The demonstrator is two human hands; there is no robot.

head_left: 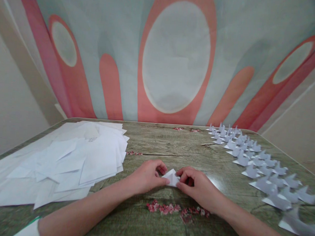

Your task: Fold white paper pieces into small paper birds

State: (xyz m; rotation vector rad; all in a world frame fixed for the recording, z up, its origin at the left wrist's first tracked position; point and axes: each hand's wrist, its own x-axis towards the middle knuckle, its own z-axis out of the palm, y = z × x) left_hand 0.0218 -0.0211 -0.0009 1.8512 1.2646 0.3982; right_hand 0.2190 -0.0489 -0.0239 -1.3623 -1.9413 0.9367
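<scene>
White paper sheets (100, 160) lie in a loose, overlapping pile along the left of the wood-grain surface (156, 140). To their right, the left hand (147, 177) pinches the left edge of a small folded paper (172, 177), which sits between the two hands near the middle, just beyond some printed pink blossoms (166, 208). The right hand (200, 186) grips the paper's right edge between thumb and fingers. Farther right, bird-like paper figures (251, 171) stand near one another in slanting rows.
</scene>
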